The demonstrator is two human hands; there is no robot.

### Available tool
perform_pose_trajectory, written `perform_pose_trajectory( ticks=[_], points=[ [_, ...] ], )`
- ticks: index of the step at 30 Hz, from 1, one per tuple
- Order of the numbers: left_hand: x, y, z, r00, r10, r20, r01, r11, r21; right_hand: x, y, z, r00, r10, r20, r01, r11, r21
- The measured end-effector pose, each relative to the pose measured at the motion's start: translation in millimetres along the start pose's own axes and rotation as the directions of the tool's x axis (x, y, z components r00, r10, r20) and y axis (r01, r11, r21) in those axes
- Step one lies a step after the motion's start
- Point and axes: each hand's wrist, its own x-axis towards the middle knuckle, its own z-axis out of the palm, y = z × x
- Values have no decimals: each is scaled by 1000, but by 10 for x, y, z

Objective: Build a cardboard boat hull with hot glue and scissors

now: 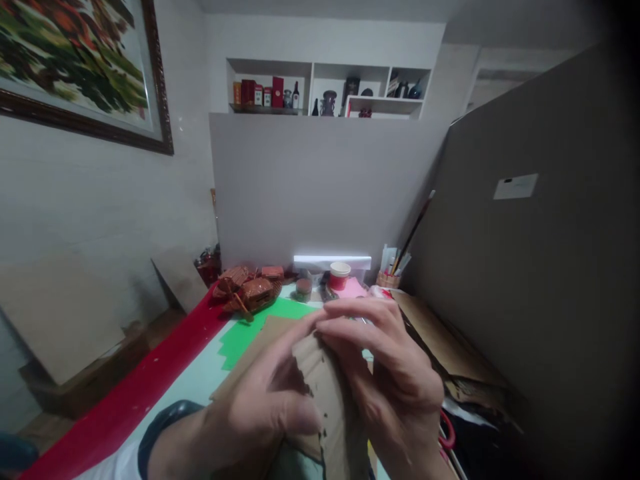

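head view: my left hand and right hand meet low in the middle of the frame, both pinching a torn strip of corrugated cardboard that stands between them and runs down toward 6 o'clock. the left thumb and fingers press on its left face, the right fingers curl over its top edge, fingertips touching near the strip's upper end. under the hands lies a flat brown cardboard sheet on a pale table. at 11 o'clock from the hands sits a green paper, and past it a brown model boat. a red strip runs along the table's left edge toward 8 o'clock. at 12 o'clock stands a red cup, with a brush holder at 1 o'clock. red scissors handles show at 4 o'clock, just beside my right hand.
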Motion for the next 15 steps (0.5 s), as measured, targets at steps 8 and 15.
perform_pose_trajectory(
  ticks=[8,15],
  points=[
    [-130,126,-60,990,4,-139,60,887,459,-93,-156,-146,990,130,50,-131,991,23],
    [-130,197,67,978,43,-203,122,671,731,-62,-413,-226,893,393,219,-410,911,36]
  ],
)
